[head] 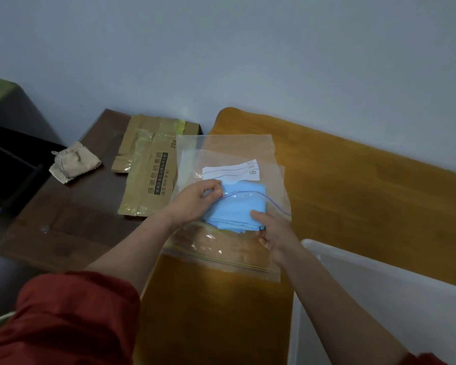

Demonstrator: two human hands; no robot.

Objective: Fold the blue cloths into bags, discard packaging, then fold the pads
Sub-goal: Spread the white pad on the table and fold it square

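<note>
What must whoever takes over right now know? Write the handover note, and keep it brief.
Left hand pinches the zip bag at its mouth; right hand grips the folded blue cloth, which seems partway inside.
A second clear bag lies underneath. Brown packaging and a beige fabric piece sit on the dark table.
Done: this cloth is folded.
Remaining: finish bagging, seal, discard packaging, fold pads.
</note>
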